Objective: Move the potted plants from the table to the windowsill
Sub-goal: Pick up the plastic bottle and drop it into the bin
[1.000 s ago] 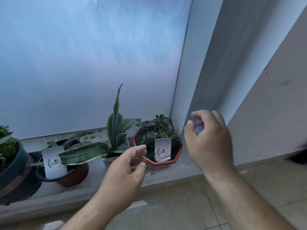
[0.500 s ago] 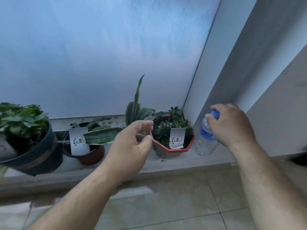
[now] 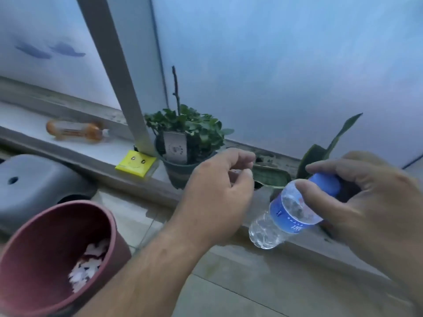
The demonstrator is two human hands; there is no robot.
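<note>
Windowsill (image 3: 109, 154) already had a plant (image 3: 186, 143); my right hand (image 3: 366, 202) gripped a water bottle (image 3: 286, 216) by its cap, left hand (image 3: 219, 193) loosely curled, empty. Slipping could've soaked everything.

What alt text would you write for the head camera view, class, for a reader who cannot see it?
The right hand grips a clear water bottle by its blue cap above the windowsill, the left hand loosely curled beside it. Behind stands a leafy potted plant.
</note>
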